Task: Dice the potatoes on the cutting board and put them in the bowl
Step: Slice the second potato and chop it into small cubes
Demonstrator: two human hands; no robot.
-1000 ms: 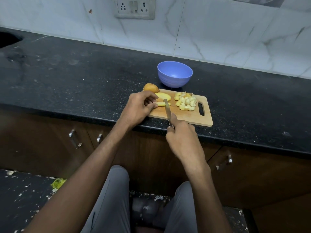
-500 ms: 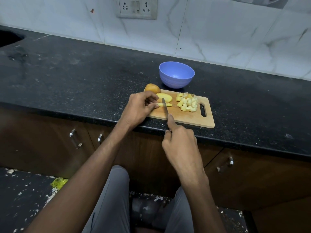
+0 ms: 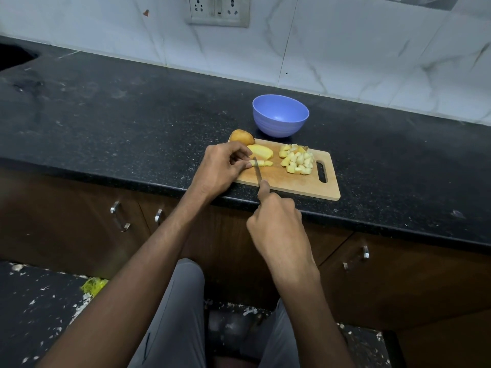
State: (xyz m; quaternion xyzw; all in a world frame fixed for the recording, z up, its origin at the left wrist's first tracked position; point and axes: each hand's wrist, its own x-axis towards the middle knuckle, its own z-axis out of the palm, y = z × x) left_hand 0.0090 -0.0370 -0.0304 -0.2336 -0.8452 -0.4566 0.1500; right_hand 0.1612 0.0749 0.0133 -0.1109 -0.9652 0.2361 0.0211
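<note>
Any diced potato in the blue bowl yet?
No, the blue bowl shows a bare inside, and the diced potato sits piled on the cutting board.

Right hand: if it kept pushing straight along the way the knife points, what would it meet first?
The right hand grips the knife, which points away toward the potato strip pinched by the left hand. It would meet that strip first, then probably the potato half behind; depth is unclear.

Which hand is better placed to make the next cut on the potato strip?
Right. The right hand grips the knife, blade across the potato strip; the left hand pins that strip.
</note>
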